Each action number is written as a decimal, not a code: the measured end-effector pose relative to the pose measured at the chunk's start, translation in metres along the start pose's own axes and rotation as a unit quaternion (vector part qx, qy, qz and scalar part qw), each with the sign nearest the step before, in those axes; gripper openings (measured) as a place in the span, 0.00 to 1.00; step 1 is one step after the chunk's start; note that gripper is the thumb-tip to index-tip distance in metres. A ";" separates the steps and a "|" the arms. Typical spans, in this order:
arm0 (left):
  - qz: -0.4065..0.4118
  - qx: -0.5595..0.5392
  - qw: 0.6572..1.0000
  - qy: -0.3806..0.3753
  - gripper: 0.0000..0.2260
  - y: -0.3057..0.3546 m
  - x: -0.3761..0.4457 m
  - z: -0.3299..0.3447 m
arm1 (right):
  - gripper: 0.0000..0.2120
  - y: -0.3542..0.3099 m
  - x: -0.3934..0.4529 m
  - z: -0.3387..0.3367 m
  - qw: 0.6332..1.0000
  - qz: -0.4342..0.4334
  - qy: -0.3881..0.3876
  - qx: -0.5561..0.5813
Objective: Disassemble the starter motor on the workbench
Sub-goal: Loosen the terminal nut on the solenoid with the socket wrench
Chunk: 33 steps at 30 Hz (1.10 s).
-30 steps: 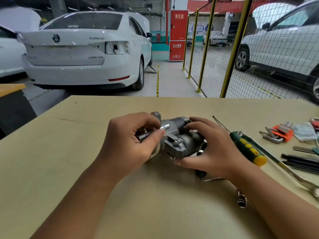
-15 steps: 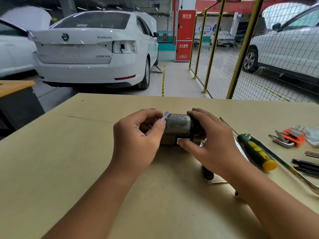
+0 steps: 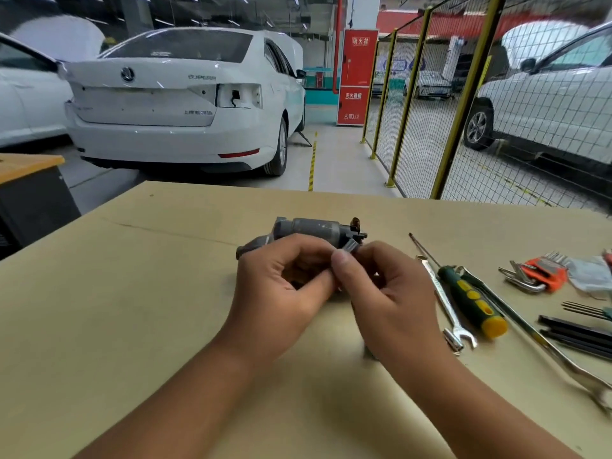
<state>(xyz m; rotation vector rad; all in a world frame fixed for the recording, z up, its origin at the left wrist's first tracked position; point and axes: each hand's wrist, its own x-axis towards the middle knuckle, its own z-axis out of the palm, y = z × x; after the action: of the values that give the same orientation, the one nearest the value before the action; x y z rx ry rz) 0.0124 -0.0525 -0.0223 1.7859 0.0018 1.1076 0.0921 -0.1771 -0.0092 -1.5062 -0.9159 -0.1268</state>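
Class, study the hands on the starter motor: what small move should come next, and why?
Probably lift the small grey part clear. The right hand pinches it at the starter motor end; the left hand holds the body on the workbench. Whether it is free is unclear.

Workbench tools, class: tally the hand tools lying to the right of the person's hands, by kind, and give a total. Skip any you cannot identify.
Screwdrivers: 1, green and yellow handle
Spanners: 2, short and long
Hex key sets in an orange holder: 1
Total: 4
The dark tools at the right edge are too cropped to count.
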 end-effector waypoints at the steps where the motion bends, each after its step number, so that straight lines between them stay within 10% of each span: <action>1: -0.005 -0.009 1.000 -0.012 0.08 0.000 0.001 0.001 | 0.11 0.002 -0.001 0.002 1.000 0.015 0.021 0.013; 7: 0.054 0.031 0.996 -0.066 0.13 0.003 0.001 0.006 | 0.12 0.003 0.003 0.001 0.991 0.086 0.033 0.092; 11: 0.215 0.299 0.929 0.034 0.19 0.006 0.016 0.001 | 0.15 0.009 0.022 -0.016 0.983 0.120 0.114 0.078; 17: 0.007 0.536 0.827 -0.169 0.44 -0.003 0.054 -0.006 | 0.15 0.047 0.036 -0.048 0.970 0.162 0.019 -0.179; 33: 0.039 0.330 0.913 -0.238 0.32 -0.025 0.066 -0.062 | 0.07 0.046 0.025 -0.035 0.982 0.040 -0.115 -0.143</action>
<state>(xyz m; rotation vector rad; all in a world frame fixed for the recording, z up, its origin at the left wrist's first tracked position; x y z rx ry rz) 0.0199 0.0354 0.0094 2.6554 0.0128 0.7327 0.1521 -0.1910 -0.0244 -1.8504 -1.0513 -0.0246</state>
